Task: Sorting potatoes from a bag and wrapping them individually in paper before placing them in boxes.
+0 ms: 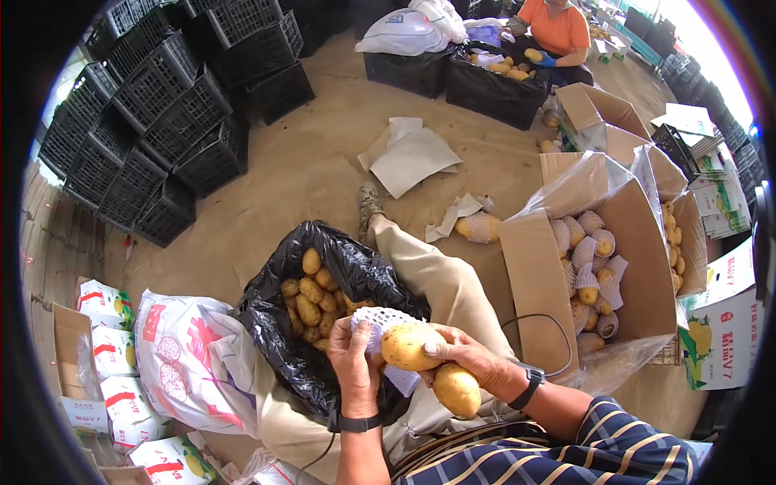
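Observation:
My left hand (356,368) is closed on a white foam net sleeve (377,318), its mouth against one end of a large yellow potato (406,347). Gripping that potato from the other side is my right hand (477,360), thumb on top. A second potato (457,391) sits just below the first, against the right hand's fingers. More foam netting (402,380) hangs under the held potato. Between my legs stands a container lined with a black plastic bag (267,287), with many loose potatoes (309,310) inside.
On the right, an open cardboard box (537,283) holds net-wrapped potatoes (588,295). A wrapped potato (478,227) and paper sheets (416,158) lie on the floor. A white sack (194,356) stands left; black crates (174,105) are stacked behind. Another person (558,32) sits far off.

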Motion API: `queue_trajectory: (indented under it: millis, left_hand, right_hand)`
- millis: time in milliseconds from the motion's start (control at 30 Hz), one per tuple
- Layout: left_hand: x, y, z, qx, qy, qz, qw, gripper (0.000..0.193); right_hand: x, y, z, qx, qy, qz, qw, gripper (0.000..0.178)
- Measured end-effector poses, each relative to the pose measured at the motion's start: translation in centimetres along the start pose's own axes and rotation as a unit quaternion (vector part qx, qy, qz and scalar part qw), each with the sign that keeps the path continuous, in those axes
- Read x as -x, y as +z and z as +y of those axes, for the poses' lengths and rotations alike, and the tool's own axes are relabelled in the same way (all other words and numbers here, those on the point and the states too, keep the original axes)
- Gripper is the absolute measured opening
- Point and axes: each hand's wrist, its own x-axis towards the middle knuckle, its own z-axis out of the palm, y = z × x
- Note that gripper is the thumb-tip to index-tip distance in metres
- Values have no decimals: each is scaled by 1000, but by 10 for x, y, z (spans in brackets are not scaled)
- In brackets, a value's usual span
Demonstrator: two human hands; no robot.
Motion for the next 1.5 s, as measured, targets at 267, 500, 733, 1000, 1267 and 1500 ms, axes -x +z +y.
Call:
queue_trajectory:
  millis: [267,500,733,1000,1267,1500]
  left_hand:
    - [31,39,11,-528,359,-158,753,19]
    - [49,121,-21,-452,242,-349,785,27]
    - [60,138,-50,-355,229,-349,837,37]
    - [-17,-81,-65,-462,26,49,885,29]
    - [-8,-127,-98,-528,-172,-100,825,66]
    - [9,-135,-104,-405,-255,-91,873,47]
  right_hand:
    - [-11,-8,25,-32,-96,135,986,44]
    - [43,-68,-19,-163,-196,256,932,45]
    - [150,-154,-81,-17,-301,457,837,54]
    - [98,-88,-40,-196,-83,327,921,62]
    - [11,-14,43,-330,216,3,919,43]
    - [7,-24,35,-142,247,87,955,55]
